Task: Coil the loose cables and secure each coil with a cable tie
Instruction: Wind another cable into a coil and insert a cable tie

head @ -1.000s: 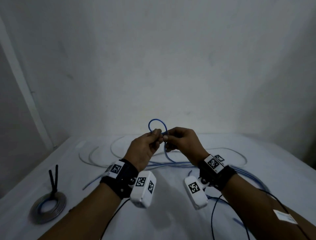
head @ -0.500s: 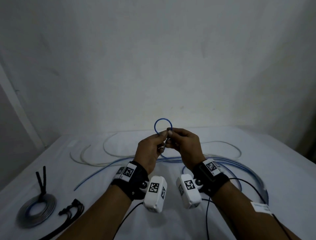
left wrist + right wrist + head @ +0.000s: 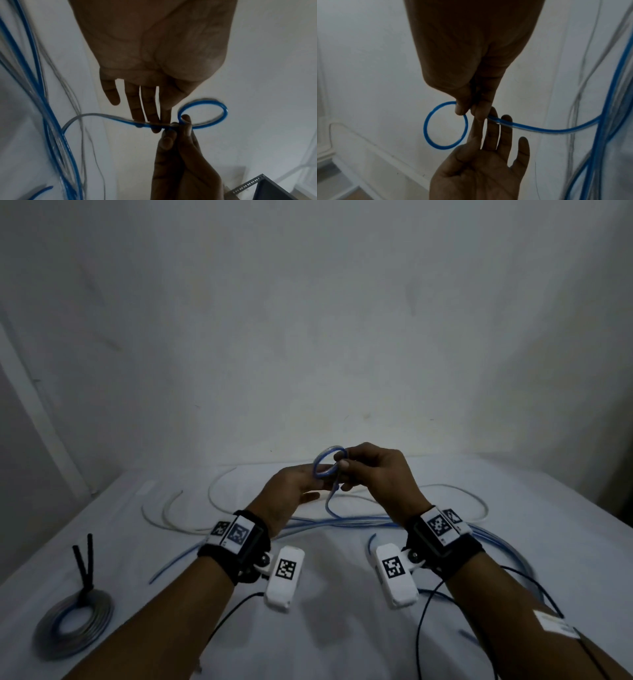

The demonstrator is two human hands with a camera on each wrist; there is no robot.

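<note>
Since the frame half a second back, the grip on the blue cable (image 3: 329, 498) has passed from two hands to one. Both hands pinched the first small loop (image 3: 445, 125) then; now only my right hand (image 3: 371, 474) holds it, thumb and forefinger pinched on the crossing point where the cable closes on itself. My left hand (image 3: 287, 491) has let go: its fingers (image 3: 150, 108) are straight and spread, palm up, lying just under the run of cable that leaves the loop.

Loop position: raised off the tabletop (image 3: 342, 628), at the tips of my right hand and just above the fingertips of my left. From the pinch, the free run drops past my left fingers, then down to the loose strands (image 3: 342, 522) lying beneath and beyond both wrists.

Judgement: the first turn is formed and fixed by one hand, so the left hand is free to gather the next length and lay it on the loop. Most of this cable is not yet coiled.

Outward, far to the left of my left hand, a finished coil (image 3: 73, 625) lies on the tabletop with a black cable tie (image 3: 85, 563) standing up from it.
</note>
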